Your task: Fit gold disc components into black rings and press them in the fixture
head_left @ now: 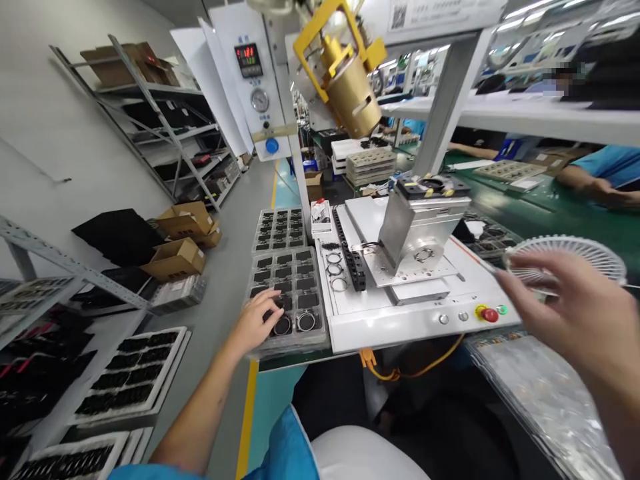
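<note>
My left hand (pixel 257 321) reaches over the near left of a clear plastic tray (pixel 323 327), its fingers curled round a black part (pixel 271 313) in one cell. Most of that part is hidden under the fingers. Beside it, in the front row, are black parts with a silver ring (pixel 306 321); flat black pieces (pixel 283 272) fill cells farther back. My right hand (pixel 570 307), blurred, is raised at the right in front of a white fan (pixel 575 250). Its fingers pinch a thin pointed tool (pixel 486 265) that looks like tweezers.
A metal fixture (pixel 420 230) stands on the white machine base (pixel 345 331), below a tilted brass-coloured head (pixel 353 100). The base's front carries a red button (pixel 489 315). Loose rings (pixel 334 270) lie near a black cable chain (pixel 353 260). Co-workers' arms (pixel 590 183) show at right.
</note>
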A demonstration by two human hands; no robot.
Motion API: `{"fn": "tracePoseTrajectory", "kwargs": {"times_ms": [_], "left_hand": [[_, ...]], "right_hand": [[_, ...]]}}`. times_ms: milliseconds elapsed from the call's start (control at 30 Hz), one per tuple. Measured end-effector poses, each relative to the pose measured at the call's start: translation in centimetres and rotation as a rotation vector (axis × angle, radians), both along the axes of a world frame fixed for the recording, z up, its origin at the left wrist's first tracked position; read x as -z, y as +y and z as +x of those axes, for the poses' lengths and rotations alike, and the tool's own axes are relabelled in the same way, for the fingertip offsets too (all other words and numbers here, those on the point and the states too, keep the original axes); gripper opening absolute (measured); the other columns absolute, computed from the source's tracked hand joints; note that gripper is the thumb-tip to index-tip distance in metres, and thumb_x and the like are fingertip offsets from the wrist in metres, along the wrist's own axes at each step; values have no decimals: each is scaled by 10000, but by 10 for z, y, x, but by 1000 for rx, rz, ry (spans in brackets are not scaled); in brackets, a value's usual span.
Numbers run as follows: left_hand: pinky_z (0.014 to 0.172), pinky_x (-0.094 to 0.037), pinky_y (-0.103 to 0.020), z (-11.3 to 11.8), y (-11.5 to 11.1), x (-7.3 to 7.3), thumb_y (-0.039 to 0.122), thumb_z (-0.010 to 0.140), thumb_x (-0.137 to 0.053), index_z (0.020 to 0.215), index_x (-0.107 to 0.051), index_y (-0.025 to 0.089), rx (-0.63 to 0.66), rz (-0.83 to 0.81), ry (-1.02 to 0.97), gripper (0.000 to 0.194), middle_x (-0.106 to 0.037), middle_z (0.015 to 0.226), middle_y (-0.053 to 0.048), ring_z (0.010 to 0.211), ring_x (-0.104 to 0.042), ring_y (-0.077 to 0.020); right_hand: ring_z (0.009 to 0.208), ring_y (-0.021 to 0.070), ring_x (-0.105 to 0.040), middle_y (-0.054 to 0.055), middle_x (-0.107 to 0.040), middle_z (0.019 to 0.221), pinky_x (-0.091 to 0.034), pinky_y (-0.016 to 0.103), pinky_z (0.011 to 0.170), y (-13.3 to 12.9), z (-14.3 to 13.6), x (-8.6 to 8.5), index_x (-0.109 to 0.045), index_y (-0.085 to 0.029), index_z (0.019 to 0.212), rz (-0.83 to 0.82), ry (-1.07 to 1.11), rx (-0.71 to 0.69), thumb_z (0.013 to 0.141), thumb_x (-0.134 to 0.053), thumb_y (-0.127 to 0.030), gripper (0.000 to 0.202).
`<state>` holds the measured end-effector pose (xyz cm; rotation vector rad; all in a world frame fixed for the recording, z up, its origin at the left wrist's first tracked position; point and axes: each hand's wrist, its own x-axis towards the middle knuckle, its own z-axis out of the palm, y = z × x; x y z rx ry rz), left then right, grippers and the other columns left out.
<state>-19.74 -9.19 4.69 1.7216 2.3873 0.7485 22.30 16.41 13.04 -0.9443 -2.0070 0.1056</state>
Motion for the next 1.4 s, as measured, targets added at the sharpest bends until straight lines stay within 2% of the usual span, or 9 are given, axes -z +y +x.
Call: {"fn": "tracePoseTrajectory", "kwargs": {"times_ms": [133,267,433,567,700,767,933,1167,1400], "left_hand": [[995,-572,-463,7,-7,-8,466,961,-539,699,-638,225,1,150,-108,369,-738,1271,-115,1177,-695,-303],[652,-638,-344,12,-27,-21,526,896,-639,715,-733,243,-92,239,-188,350,-765,1218,-99,1030,-752,-314],[778,-659,-413,11,-27,-36,576,839,-701,752,-809,260,-151,295,-286,346,-791,1162,-107,1020,-767,-331],[795,-651,-440,7,10,-42,581,854,-667,735,-805,238,-138,281,-294,389,-807,1101,-123,1010,-772,-334],[841,-619,-488,-7,52,-47,555,826,-689,655,-764,215,-209,317,-137,387,-817,1018,-141,950,-774,-342],[850,-613,-462,-7,70,-54,526,839,-688,679,-758,218,-202,338,-129,353,-809,1072,-128,957,-768,-315],[868,-587,-385,44,136,-108,435,878,-709,705,-733,239,88,475,41,262,-805,1081,-65,1020,-743,-257],[851,-518,-428,163,256,-203,593,950,-578,875,-752,174,175,386,383,460,-762,941,-110,988,-704,-292],[918,-516,-433,174,275,-219,638,1004,-386,1063,-744,164,401,-1,441,597,-761,1077,-145,1081,-704,-337]], "right_hand": [[1158,266,-620,161,-687,1195,-487,412,1016,61,-90,-81,-709,-114,1082,193,-77,-201,927,-611,-283,249],[980,206,-694,29,-739,1028,-499,437,986,115,-121,-132,-759,-113,1059,-117,-472,-318,858,-651,-197,243],[888,172,-713,-30,-742,940,-514,428,954,137,-119,-141,-784,-142,1022,-217,-492,-414,747,-800,-300,317],[945,170,-699,54,-756,993,-502,381,982,111,-109,-131,-750,-89,1020,-168,-99,-375,799,-788,-342,338],[948,220,-724,134,-756,1051,-575,386,938,50,-68,-100,-711,-155,1060,-196,414,-462,763,-839,-422,419],[971,264,-729,129,-752,1083,-609,414,908,12,-38,-73,-723,-256,1069,-253,451,-376,754,-852,-477,406],[942,361,-743,120,-765,1050,-661,462,795,-60,12,20,-746,-400,1005,-562,490,-270,714,-839,-563,347],[957,336,-739,158,-760,1036,-649,377,800,-95,23,114,-750,-225,997,-907,537,-250,718,-835,-515,411],[889,332,-756,120,-777,996,-655,341,724,-127,75,173,-775,-257,948,-992,604,-64,666,-844,-553,414]]}}
